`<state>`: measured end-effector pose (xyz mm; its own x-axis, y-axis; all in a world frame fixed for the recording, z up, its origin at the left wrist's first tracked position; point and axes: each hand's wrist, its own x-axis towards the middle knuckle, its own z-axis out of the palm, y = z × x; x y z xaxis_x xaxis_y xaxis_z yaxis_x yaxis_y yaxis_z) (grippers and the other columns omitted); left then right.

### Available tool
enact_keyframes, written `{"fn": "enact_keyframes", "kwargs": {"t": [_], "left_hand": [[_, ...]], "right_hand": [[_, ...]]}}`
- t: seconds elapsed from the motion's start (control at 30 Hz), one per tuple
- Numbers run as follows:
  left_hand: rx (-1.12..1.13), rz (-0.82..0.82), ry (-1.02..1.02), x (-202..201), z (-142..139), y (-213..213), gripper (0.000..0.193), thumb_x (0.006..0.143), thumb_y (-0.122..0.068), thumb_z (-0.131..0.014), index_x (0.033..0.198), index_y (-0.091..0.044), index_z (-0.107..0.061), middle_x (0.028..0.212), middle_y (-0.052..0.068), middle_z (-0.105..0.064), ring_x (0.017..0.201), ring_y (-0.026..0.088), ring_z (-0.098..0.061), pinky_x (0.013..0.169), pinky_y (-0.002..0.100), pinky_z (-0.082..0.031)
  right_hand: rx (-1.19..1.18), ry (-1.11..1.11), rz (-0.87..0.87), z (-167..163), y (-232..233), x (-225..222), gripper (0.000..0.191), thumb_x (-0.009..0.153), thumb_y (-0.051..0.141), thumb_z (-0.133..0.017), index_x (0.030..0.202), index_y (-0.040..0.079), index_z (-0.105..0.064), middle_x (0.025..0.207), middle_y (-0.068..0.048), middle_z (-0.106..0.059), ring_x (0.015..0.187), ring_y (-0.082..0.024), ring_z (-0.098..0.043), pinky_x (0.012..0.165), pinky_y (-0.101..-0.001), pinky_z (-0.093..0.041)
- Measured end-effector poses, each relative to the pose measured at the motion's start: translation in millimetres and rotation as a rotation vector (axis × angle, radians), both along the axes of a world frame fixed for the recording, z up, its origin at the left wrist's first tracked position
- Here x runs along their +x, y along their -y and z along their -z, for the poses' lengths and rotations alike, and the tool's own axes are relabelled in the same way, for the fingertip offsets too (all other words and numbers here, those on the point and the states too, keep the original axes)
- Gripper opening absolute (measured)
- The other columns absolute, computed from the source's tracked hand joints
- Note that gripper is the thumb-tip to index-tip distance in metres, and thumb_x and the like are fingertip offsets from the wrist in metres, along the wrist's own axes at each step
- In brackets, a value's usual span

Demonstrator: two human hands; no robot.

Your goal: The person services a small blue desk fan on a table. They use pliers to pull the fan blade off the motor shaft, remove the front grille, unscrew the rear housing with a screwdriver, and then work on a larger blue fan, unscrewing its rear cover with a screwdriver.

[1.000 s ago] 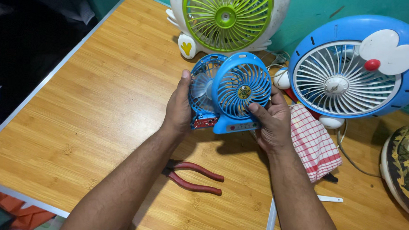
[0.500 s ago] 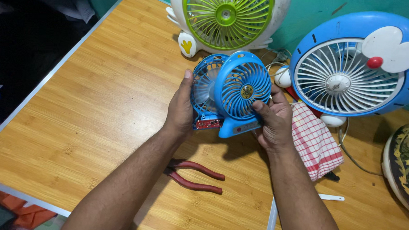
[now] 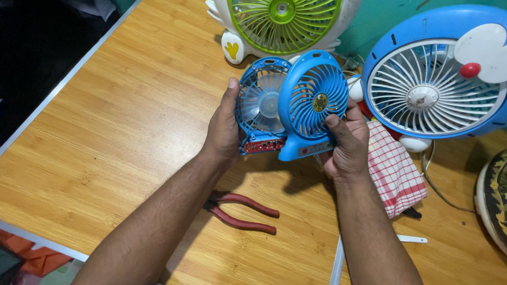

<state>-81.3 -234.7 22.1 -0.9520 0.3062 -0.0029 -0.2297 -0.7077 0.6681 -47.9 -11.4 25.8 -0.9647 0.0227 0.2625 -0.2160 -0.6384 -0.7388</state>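
My hands hold a little blue fan (image 3: 292, 107)

Left hand (image 3: 224, 130) grips the back, right hand (image 3: 347, 144) the front grille; light, thin plastic, easy to crack.

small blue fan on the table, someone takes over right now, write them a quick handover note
Left hand: grips the rear half of the small blue fan, with the blades and an exposed red circuit board at its base.
Right hand: holds the front grille shell, thumb on its face.
Both halves are lifted above the wooden table, overlapping but not closed together.
Red-handled pliers lie on the table under the left forearm; a red checked cloth lies to the right.
Done: the casing is split open.
Left: the halves are not yet joined; I cannot tell whether any screws are out.
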Motion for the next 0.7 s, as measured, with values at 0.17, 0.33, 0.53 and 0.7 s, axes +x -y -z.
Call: {"fn": "enact_keyframes", "kwargs": {"t": [0.17, 0.33, 0.53, 0.7], "left_hand": [[0.005, 0.054, -0.05, 1, -3, -2, 0.07, 0.102, -0.059, -0.044, 0.139, 0.0, -0.054, 0.126, 0.016, -0.069, 0.112, 0.022, -0.07, 0.101, 0.041, -0.058], [-0.144, 0.001, -0.031, 3, -2, -4, 0.073, 0.102, -0.057, -0.044, 0.142, 0.003, -0.053, 0.128, 0.016, -0.069, 0.113, 0.021, -0.069, 0.102, 0.038, -0.056], [-0.144, -0.011, 0.024, 1, 2, -8, 0.073, 0.102, -0.056, -0.043, 0.145, 0.002, -0.05, 0.134, 0.016, -0.067, 0.119, 0.021, -0.067, 0.105, 0.037, -0.054], [-0.124, -0.001, 0.067, 0, 5, -9, 0.072, 0.102, -0.057, -0.04, 0.143, 0.001, -0.051, 0.131, 0.016, -0.068, 0.117, 0.022, -0.068, 0.104, 0.038, -0.055]], "right_hand": [[0.038, -0.03, 0.012, 2, 2, 0, 0.052, 0.091, 0.001, -0.083, 0.134, 0.002, -0.055, 0.126, -0.013, -0.069, 0.115, -0.023, -0.07, 0.104, -0.0421, -0.059], [0.134, -0.069, 0.078, 1, 9, 5, 0.054, 0.091, -0.002, -0.08, 0.136, 0.0, -0.051, 0.127, -0.013, -0.069, 0.117, -0.02, -0.07, 0.105, -0.0385, -0.059], [0.317, -0.068, 0.142, -2, 19, 12, 0.062, 0.091, -0.003, -0.079, 0.144, -0.002, -0.046, 0.129, -0.016, -0.069, 0.117, -0.019, -0.07, 0.104, -0.0352, -0.058], [0.404, -0.014, 0.168, -1, 26, 17, 0.064, 0.091, -0.002, -0.077, 0.145, -0.001, -0.044, 0.124, -0.017, -0.071, 0.112, -0.019, -0.071, 0.1, -0.0345, -0.059]]}}
